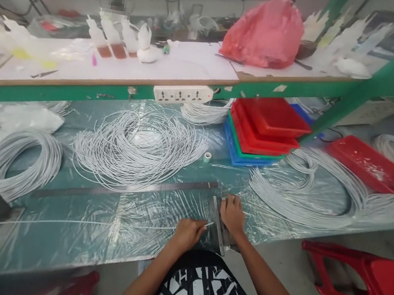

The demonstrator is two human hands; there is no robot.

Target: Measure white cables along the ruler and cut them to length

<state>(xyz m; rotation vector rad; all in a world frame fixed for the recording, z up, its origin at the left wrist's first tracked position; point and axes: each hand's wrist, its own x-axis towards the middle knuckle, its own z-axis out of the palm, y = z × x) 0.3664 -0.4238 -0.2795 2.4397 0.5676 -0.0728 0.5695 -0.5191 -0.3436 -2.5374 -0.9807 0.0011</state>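
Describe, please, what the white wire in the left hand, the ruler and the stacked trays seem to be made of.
White wire: probably plastic-coated, judging by its even white surface; core hidden.
Ruler: likely metal, gray with a dull sheen.
Stacked trays: apparently hard plastic, slightly glossy, with smooth, solid-colored sides.

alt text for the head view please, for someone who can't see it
A person's left hand pinches a thin white strand stretched along a bench, while the right hand is at a metal fixture near the front edge. Beyond lie a large coil of white strands and stacked colored trays, below a shelf bearing a pink bag.
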